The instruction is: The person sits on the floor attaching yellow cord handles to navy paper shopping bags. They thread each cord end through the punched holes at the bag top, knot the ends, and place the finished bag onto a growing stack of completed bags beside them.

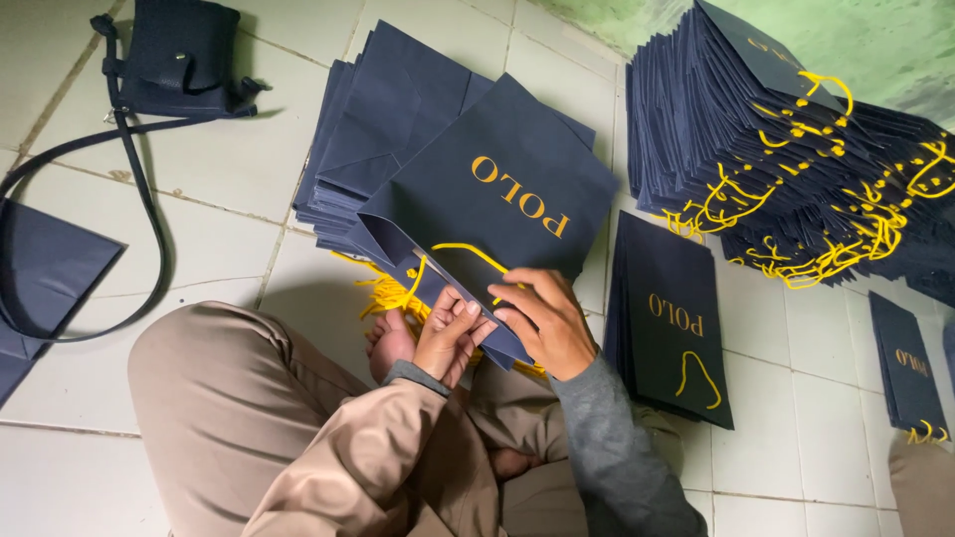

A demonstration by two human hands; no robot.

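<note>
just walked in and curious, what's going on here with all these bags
A person sits cross-legged on the tiled floor, both hands at the open top edge of a navy paper bag. The left hand and right hand pinch that rim, where a yellow cord handle loops. Flat bags without cords lie behind it, a big corded stack and a smaller pile to the right.

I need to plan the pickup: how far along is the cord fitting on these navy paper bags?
Done: a large stack of corded bags leans at the upper right, and a smaller pile lies beside the right hand. In hand: both the left hand and the right hand work a yellow cord into one bag. Left: a stack of cordless bags and loose cords.
</note>
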